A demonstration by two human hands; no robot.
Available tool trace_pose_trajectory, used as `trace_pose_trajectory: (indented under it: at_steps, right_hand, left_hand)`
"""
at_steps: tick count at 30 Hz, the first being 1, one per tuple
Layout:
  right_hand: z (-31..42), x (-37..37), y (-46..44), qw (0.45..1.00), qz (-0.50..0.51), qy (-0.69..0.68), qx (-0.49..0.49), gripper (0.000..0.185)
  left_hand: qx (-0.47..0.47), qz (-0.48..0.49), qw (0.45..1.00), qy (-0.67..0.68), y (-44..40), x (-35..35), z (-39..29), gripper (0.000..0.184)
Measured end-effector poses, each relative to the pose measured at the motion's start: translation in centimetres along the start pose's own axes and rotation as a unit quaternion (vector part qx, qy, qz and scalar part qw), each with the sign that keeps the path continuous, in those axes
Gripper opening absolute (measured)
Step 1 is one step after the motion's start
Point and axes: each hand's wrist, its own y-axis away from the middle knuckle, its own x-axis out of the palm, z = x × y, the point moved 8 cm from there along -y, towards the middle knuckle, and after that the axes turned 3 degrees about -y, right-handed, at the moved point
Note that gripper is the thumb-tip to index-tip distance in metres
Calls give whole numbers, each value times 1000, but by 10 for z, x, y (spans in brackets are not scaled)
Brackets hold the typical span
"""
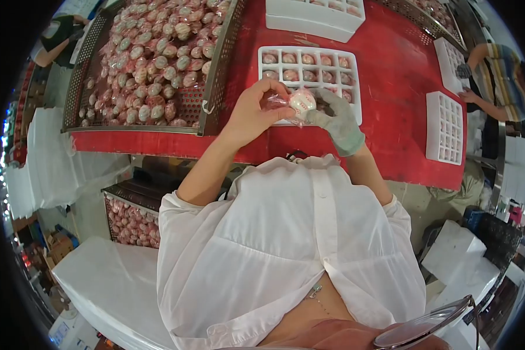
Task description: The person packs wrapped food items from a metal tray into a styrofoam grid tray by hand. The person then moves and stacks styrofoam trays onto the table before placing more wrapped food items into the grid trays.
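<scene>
Both of my hands meet over the front of a white foam tray [357, 104] divided into compartments, several of them filled with wrapped eggs. Between them is a pale egg [301, 104] in clear plastic wrap with red print on it. Bare, my left hand [256, 114] pinches the wrap and the egg's left side with thumb and fingers. Grey-gloved, my right hand [337, 121] has its fingertips closed against the egg's right side. The tray's front compartments are partly hidden behind my hands.
A perforated metal crate [211, 70] heaped with wrapped eggs stands left on the red table [391, 116]. Another foam box [315, 26] lies beyond the tray. At right are foam trays [444, 128] and a co-worker [504, 81] in stripes. A second egg crate [131, 219] sits below, left.
</scene>
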Motion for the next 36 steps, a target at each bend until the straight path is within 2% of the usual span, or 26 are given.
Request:
trace_pose_trajectory:
  at_steps: [2,6,8,9,10,13,15,16,20,22,24,26,28,30,35,36]
  right_hand:
    - [-5,-8,6,999,-27,-45,9,46]
    - [-3,-19,15,999,-26,-35,-5,50]
    - [3,-23,19,999,-22,-31,-24,51]
    - [1,-23,20,1000,5,-15,-7,50]
    - [-1,-21,20,999,31,1,10,50]
    - [6,-26,22,999,-11,14,-29,49]
    - [-3,-31,23,999,-42,11,-30,49]
    - [-7,-36,24,997,-71,10,-30,48]
    - [-3,-38,26,994,-102,39,-25,49]
    - [-7,-32,25,997,-74,-38,3,50]
    - [-16,-31,25,997,-66,-47,8,51]
    - [-21,-31,23,997,-56,-55,11,52]
    - [-11,-34,23,992,-90,85,-24,53]
    - [0,-30,26,990,-88,99,-44,52]
    - [9,-21,29,991,-86,69,-77,50]
    - [9,-21,29,992,-88,56,-75,51]
  left_hand:
    - [-58,-15,992,114,0,12,18,27]
    - [-48,-53,989,128,1,26,19,22]
    - [32,5,997,-63,-2,37,1,22]
    - [31,34,999,-4,-4,44,-5,24]
    - [32,37,999,-4,-5,49,-6,24]
    - [-18,-3,997,76,-8,48,-6,23]
    - [-157,33,964,214,-4,58,5,23]
    - [-158,33,963,214,-5,57,12,23]
    - [-67,25,970,232,-8,57,16,15]
    - [-40,7,975,220,-8,59,8,12]
    - [-1,-29,983,180,-10,58,-4,8]
    - [-10,-21,982,189,-12,57,-1,7]
    - [-21,-13,980,198,-13,57,3,6]
    - [37,-86,996,0,-17,44,-3,10]
    - [34,-99,995,-8,-36,43,22,14]
    - [-5,-79,995,59,-39,50,33,13]
